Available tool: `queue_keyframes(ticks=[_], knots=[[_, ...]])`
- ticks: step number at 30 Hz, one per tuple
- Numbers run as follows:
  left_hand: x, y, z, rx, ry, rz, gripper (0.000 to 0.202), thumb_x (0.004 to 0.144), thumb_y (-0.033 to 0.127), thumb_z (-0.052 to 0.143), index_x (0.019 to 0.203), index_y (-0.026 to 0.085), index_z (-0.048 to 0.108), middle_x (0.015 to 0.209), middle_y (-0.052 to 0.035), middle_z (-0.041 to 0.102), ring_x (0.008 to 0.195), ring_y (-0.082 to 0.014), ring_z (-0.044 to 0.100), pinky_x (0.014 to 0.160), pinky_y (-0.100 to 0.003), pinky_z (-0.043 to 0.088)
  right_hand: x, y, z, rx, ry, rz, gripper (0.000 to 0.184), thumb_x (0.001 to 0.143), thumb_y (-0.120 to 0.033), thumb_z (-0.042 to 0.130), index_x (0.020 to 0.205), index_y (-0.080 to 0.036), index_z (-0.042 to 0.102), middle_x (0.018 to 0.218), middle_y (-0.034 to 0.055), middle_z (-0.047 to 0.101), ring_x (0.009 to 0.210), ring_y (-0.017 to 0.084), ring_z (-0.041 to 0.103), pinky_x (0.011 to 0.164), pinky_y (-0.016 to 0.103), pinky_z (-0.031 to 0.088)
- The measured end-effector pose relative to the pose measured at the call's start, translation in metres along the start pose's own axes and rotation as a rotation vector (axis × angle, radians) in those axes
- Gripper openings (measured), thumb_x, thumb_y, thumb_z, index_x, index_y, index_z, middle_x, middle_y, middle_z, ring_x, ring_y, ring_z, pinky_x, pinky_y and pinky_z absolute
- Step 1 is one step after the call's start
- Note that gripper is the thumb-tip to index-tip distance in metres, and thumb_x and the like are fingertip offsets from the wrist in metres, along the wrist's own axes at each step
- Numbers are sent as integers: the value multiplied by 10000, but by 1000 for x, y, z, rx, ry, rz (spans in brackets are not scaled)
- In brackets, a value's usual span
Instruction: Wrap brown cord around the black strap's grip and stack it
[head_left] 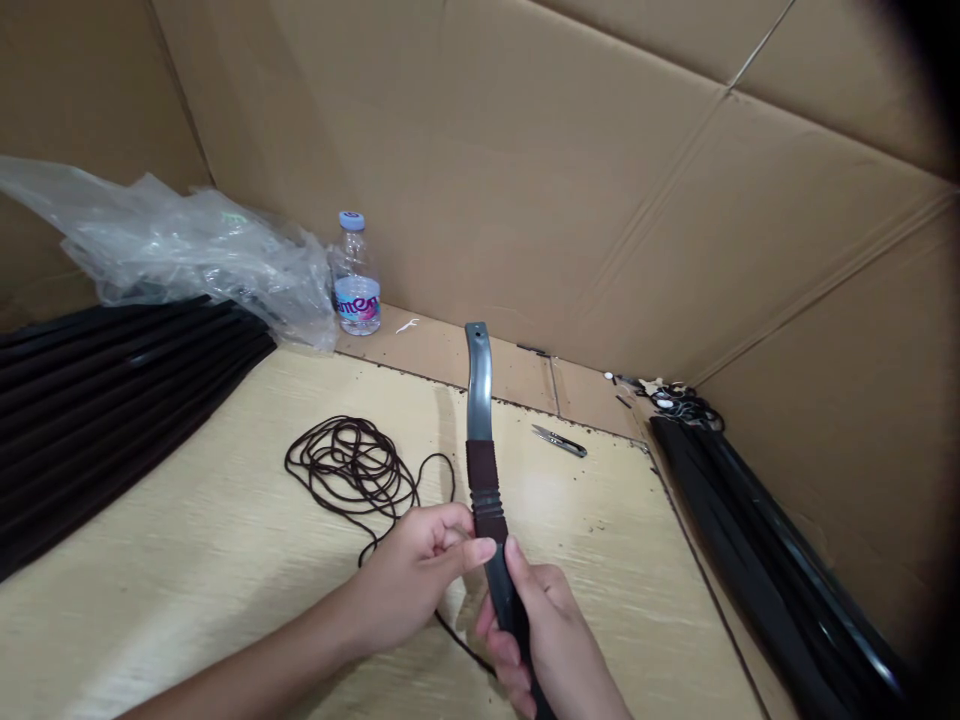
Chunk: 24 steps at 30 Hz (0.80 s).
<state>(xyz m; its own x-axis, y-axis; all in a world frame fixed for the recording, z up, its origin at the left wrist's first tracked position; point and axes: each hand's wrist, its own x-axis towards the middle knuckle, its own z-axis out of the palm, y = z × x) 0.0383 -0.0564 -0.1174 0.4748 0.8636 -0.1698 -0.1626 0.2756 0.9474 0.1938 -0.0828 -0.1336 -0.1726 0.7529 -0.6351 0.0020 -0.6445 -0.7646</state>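
My right hand [544, 625] is wrapped around the lower end of a long grey-blue strip [478, 385] that points away from me over the light wooden tabletop [187, 560]. A band of dark brown cord [486, 490] is wound around the strip's middle. My left hand [416, 585] pinches the strip and the cord just below that winding, thumb against the right hand's forefinger. A loose coil of the same dark cord [349, 465] lies on the table to the left, its tail running under my hands.
A stack of black strips [97, 410] lies at the left under crumpled clear plastic [187, 250]. A water bottle [355, 280] stands at the back. Small thread snips [559, 440] lie right of the strip. More black strips [772, 560] lean at the right. Cardboard walls [600, 180] surround the table.
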Motion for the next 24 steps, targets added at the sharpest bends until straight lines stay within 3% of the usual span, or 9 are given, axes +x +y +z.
queue_keyframes(ticks=[5,9,11,15,24], knots=[[-1,0,1,40,9,3,341,822,476,598,820,135,592,576,-7,617,500,-125,566,467,-204,350,-2,-1,-1,68,-98,-37,700,744,-765,458,631,-100,641,368,-21,460,245,55,359,222,144,258],[-2,0,5,17,-55,-7,330,855,476,549,841,147,565,538,-5,608,472,-129,565,442,-199,332,-5,-8,1,237,-179,-143,602,737,-682,577,713,-86,654,527,72,631,352,102,514,321,191,405],[-2,-2,5,27,-42,-15,323,856,467,552,820,146,557,525,0,592,459,-119,542,438,-198,313,-5,-10,1,306,-215,-176,568,748,-640,606,683,-77,644,536,71,623,356,79,487,324,169,362],[-1,-4,3,75,40,1,319,840,436,591,755,130,557,570,22,536,479,-73,453,469,-194,280,-4,-11,1,368,-265,-109,551,734,-622,639,752,-72,657,467,-14,510,329,30,354,295,133,215],[0,0,4,-21,14,1,295,854,411,570,782,125,590,582,-23,626,518,-126,559,530,-231,380,-3,-7,6,229,-86,56,655,730,-730,527,563,-102,604,361,-30,429,254,40,313,232,141,205]])
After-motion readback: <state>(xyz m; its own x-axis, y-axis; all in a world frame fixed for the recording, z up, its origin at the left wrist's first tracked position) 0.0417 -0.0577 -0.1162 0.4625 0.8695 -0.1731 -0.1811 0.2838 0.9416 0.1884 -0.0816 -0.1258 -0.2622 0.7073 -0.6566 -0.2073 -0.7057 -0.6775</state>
